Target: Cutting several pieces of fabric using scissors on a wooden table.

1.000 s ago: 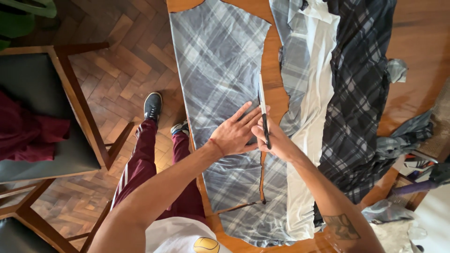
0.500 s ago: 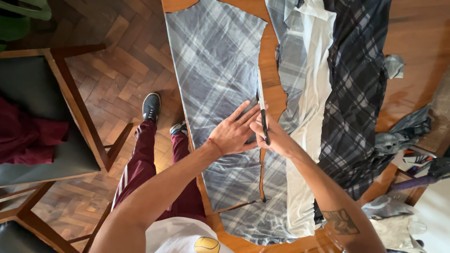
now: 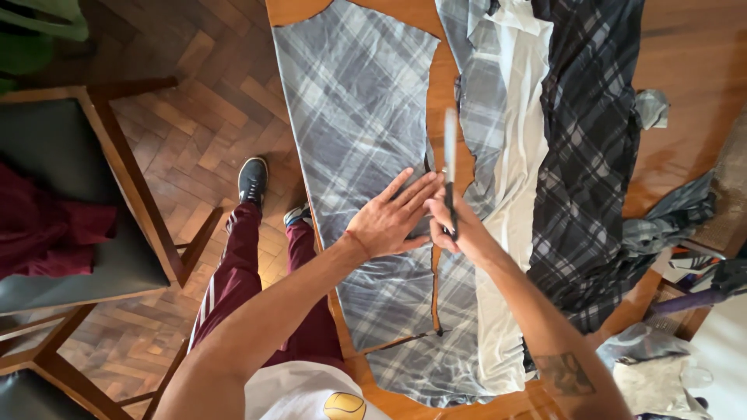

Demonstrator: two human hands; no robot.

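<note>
Here, seen from the head camera, the left hand (image 3: 393,222) lies spread flat on grey plaid cloth (image 3: 354,124) on a wooden table (image 3: 443,85). Just right of it, the right hand (image 3: 455,229) grips scissors (image 3: 450,167). The cloth looks light and limp, best pinned beside the cut.

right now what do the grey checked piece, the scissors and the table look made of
Grey plaid piece: thin woven cloth, matte; it lies limp and flat with a cleanly cut edge. Scissors: blades look like bright metal, pale and shiny; the handle is dark, likely plastic, mostly hidden in the right hand. Table: polished wood, orange-brown with a soft sheen. The left hand presses the cloth flat.
</note>
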